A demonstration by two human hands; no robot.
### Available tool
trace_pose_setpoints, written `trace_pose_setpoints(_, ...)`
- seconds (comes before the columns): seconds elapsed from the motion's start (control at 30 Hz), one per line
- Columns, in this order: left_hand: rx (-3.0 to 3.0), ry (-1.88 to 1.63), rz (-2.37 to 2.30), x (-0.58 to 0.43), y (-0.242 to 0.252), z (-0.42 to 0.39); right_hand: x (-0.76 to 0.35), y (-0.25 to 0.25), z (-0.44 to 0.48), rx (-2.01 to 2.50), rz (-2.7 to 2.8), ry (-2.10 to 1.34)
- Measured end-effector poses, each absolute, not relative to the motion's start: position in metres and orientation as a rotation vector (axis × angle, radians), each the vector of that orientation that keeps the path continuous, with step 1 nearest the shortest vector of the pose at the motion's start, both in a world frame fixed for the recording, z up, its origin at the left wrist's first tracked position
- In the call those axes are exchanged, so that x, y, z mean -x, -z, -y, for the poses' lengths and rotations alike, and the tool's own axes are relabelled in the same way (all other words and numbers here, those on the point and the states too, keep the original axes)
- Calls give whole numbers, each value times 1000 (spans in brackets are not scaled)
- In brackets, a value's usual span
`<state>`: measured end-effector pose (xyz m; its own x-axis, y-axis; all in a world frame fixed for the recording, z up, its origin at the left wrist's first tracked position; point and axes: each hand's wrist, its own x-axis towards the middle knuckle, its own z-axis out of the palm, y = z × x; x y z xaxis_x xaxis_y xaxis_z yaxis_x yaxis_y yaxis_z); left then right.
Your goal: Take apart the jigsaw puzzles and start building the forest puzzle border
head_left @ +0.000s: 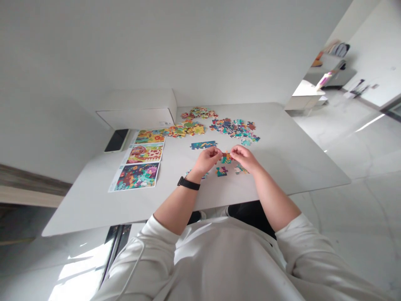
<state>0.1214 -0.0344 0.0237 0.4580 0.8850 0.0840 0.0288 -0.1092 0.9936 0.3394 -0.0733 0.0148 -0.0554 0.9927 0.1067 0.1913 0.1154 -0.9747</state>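
Puzzle section (226, 159) in teal, orange and red sits between the two hands near the front of the white bench (294, 154); whether it touches the surface I cannot tell. Fingers of the left hand (209, 158) pinch its left edge, and those of the right hand (244, 157) pinch its upper right side. Just below lie a teal-and-purple piece (222, 171) and a pale piece (240, 169), with more pieces partly hidden by the left wrist, which wears a black band (189, 184). Beyond the left hand rests a joined blue strip (203, 144). Farther back spread a blue-purple pile (232, 128), a yellow-green pile (188, 128) and a reddish pile (199, 112). Picture sheets (137, 176), a phone (117, 140) and a white box (134, 118) occupy the left side.
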Motion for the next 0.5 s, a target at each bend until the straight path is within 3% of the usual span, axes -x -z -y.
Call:
trace_pose_setpoints(0.27,-1562,-865,-820,-119,-28,34,-341,-16,77,1270,1507,-1004)
trace_pose_setpoints(0.5,-1503,-1193,-990,-88,-45,18,-343,-16,78,1300,1497,-1010)
